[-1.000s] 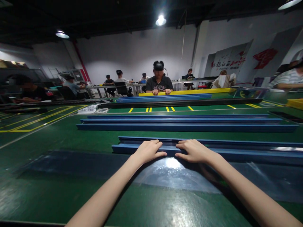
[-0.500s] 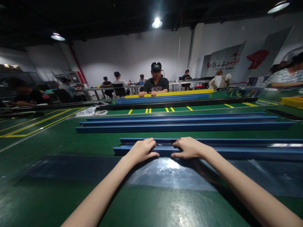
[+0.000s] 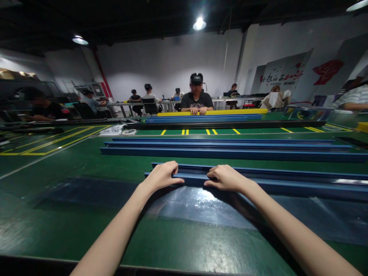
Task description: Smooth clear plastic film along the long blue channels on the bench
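Note:
A long blue channel strip [image 3: 192, 179] lies crosswise on the green table in front of me, its left end just beyond my left hand. My left hand [image 3: 162, 176] grips the near wall of this strip, with thumb on the front side and fingers curled over the top into the groove. To the right, my right hand [image 3: 225, 178] holds the same wall in a like way, a short gap from the left. The fingertips inside the groove are hidden. A clear plastic sheet [image 3: 198, 214] lies flat on the near side, below both wrists.
Further blue channel strips [image 3: 230, 153] lie parallel behind mine. Beyond them are a long black strip [image 3: 230, 124] and a yellow strip [image 3: 235, 112], where a co-worker's hands [image 3: 198, 110] rest. A clear box [image 3: 306, 114] stands back right. The table's near edge [image 3: 161, 269] shows below.
My left hand has slid left along the blue channel strip, widening the gap between the hands. My right hand has shifted slightly left on it. The view has turned a little left.

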Motion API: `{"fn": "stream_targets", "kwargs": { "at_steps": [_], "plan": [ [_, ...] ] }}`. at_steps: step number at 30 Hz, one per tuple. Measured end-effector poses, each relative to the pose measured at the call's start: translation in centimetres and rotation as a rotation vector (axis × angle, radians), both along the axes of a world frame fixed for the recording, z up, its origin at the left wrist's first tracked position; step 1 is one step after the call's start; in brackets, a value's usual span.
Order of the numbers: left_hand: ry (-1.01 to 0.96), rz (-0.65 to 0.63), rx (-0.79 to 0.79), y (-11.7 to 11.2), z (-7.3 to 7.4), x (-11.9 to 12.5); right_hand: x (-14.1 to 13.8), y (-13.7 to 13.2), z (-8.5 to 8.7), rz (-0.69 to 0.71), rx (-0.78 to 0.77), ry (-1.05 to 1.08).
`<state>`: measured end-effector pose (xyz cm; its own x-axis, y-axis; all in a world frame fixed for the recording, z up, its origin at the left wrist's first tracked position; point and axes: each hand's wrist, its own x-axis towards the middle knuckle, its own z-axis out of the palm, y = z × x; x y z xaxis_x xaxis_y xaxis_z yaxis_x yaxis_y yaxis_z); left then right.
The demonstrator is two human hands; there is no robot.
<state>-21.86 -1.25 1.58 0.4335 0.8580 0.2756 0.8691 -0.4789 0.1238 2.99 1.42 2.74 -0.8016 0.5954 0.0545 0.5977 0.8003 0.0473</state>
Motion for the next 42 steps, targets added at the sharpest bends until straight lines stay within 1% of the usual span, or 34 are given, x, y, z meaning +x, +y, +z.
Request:
{"fn": "stream_targets", "kwargs": {
  "at_steps": [7, 12, 18, 22, 27, 30, 33, 38, 42],
  "plan": [
    [0.023, 0.025, -0.025, -0.1, 0.4, -0.3, -0.1, -0.4, 0.1, -0.021, 0.051, -0.031],
    [0.025, 0.024, -0.046, -0.1, 0.3, -0.1, 0.0, -0.4, 0.3, -0.009, 0.075, -0.051],
    [0.040, 0.004, -0.067, 0.0, 0.0, 0.5, 0.7, -0.5, 0.6, -0.006, 0.057, -0.079],
    [0.077, 0.026, -0.074, 0.0, 0.0, 0.6, 0.9, -0.6, 0.7, -0.015, 0.042, -0.082],
    [0.116, 0.095, -0.181, 0.0, 0.2, 0.2, 0.9, -0.3, 0.3, -0.044, 0.007, -0.051],
    [0.085, 0.117, -0.275, 0.0, 0.4, -0.4, 0.8, -0.3, 0.0, -0.041, -0.011, -0.025],
    [0.043, 0.111, -0.346, 0.1, 0.5, -1.1, 0.3, -0.5, -0.2, -0.034, -0.015, -0.004],
    [0.000, 0.128, -0.393, 0.3, 0.5, -2.1, -0.8, -0.7, -0.6, -0.003, -0.031, 0.030],
    [-0.027, 0.120, -0.412, 0.5, 0.5, -2.7, -1.1, -0.4, -0.7, -0.022, -0.069, 0.036]
  ]
}}
